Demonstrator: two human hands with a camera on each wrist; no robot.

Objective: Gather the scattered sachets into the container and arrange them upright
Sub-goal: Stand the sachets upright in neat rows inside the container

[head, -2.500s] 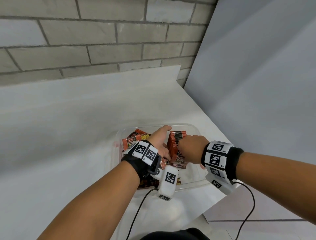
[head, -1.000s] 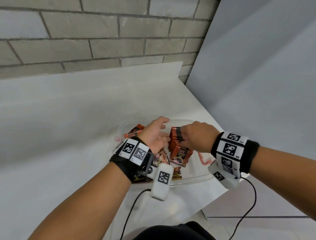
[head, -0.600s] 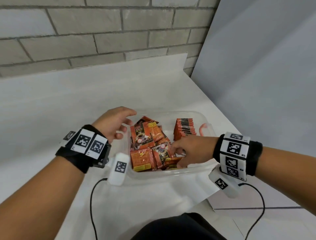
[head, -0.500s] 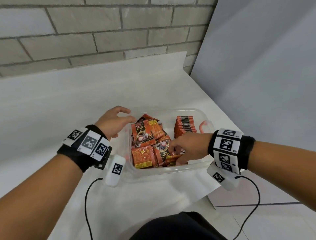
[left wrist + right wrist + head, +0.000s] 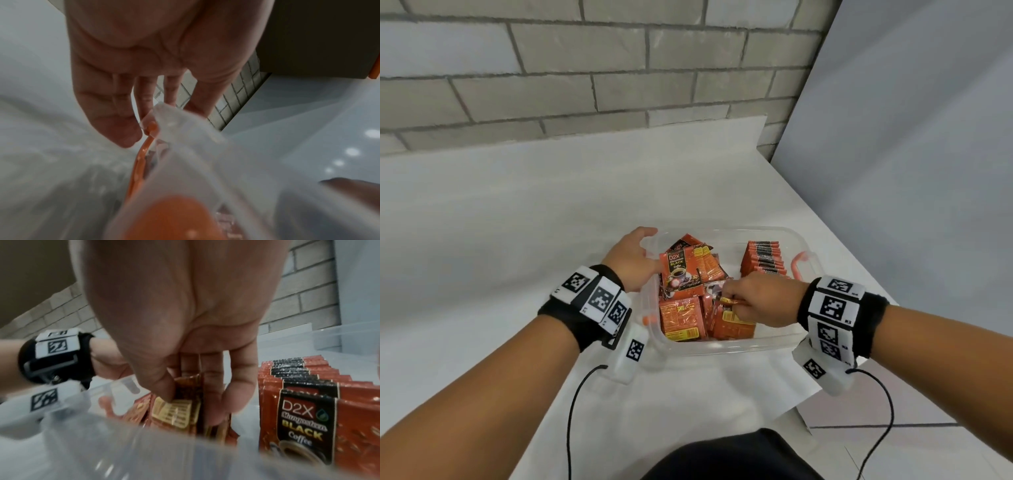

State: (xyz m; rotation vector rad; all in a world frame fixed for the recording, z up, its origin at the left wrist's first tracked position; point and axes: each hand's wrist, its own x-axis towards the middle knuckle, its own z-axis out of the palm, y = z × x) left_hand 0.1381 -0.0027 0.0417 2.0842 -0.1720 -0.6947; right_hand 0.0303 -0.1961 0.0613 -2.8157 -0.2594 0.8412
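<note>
A clear plastic container (image 5: 726, 349) with orange clips (image 5: 799, 265) sits near the table's front right corner. Red coffee sachets lie in a loose pile (image 5: 681, 274) in its left half. A row of upright sachets (image 5: 763, 260) (image 5: 298, 410) stands at its back right. My right hand (image 5: 732, 301) (image 5: 191, 402) is inside the container, and its thumb and fingers pinch a few sachets (image 5: 176, 408) from the near middle of the pile. My left hand (image 5: 643, 253) (image 5: 144, 126) rests on the container's left rim, fingers fairly straight, one fingertip beside an orange clip (image 5: 144, 162).
The white table (image 5: 517, 240) runs left and back to a grey brick wall (image 5: 585, 68). A grey panel (image 5: 911, 171) stands along the right. The table's edge is just right of the container, above a tiled floor (image 5: 928, 445). Black cables (image 5: 571, 411) hang from both wrists.
Both hands were by the upright row. My left hand has moved out to the container's left rim, and my right hand has come to the near pile and closed on a few sachets.
</note>
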